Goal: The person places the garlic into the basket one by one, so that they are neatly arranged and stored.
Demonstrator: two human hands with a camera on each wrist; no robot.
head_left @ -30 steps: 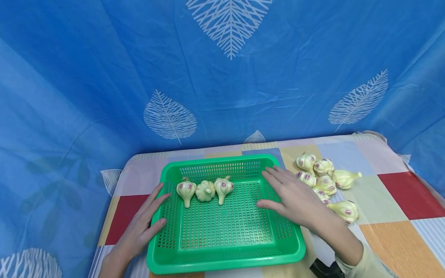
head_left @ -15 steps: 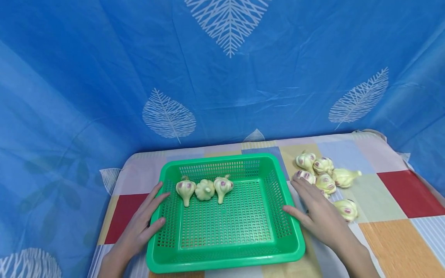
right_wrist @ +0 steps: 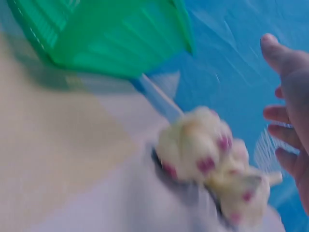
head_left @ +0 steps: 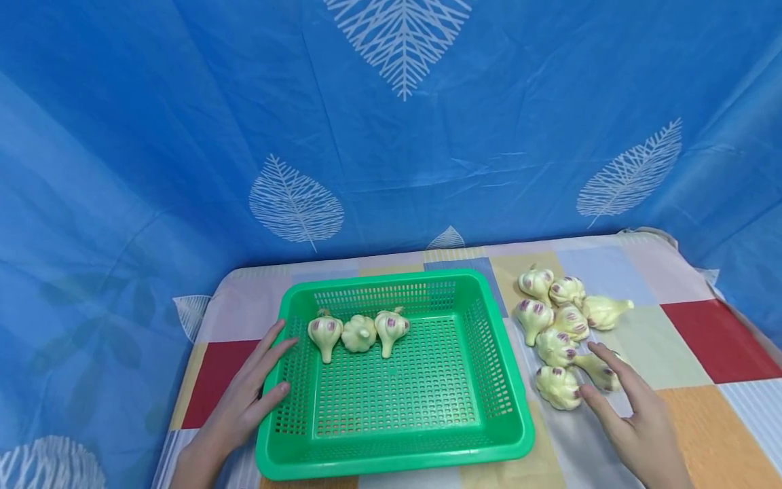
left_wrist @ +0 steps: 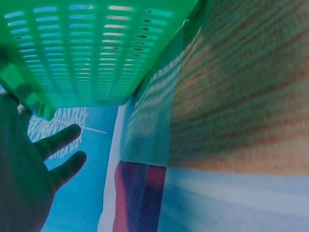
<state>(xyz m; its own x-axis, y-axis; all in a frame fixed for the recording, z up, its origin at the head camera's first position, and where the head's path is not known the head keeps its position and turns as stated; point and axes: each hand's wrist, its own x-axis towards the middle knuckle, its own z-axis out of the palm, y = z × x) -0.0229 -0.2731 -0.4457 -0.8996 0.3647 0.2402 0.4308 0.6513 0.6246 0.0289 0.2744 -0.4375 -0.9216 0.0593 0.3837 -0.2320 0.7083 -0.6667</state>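
A green plastic basket [head_left: 397, 451] stands on the table with three garlic bulbs [head_left: 358, 333] in a row toward its back left. My left hand [head_left: 244, 397] rests at the basket's left rim, fingers spread and straight over it. To the right of the basket lies a group of several garlic bulbs [head_left: 556, 348], pale with purple patches. Over the near side of that group is my right hand [head_left: 638, 421], its fingers extended, thumb close to the nearest garlic bulb [head_left: 559, 388]. In the right wrist view the right hand [right_wrist: 294, 106] holds nothing, and the bulbs are blurred.
A patchwork-checked cloth [head_left: 690, 414] covers the table. Behind and at the left hangs a blue curtain [head_left: 391, 170] with white leaf prints. The left wrist view shows the basket's slotted side [left_wrist: 87, 53] close up.
My right hand has moved from over the basket's right rim to the right and nearer me, by the garlic group, uncovering more bulbs. The left hand and basket stay nearly in place.
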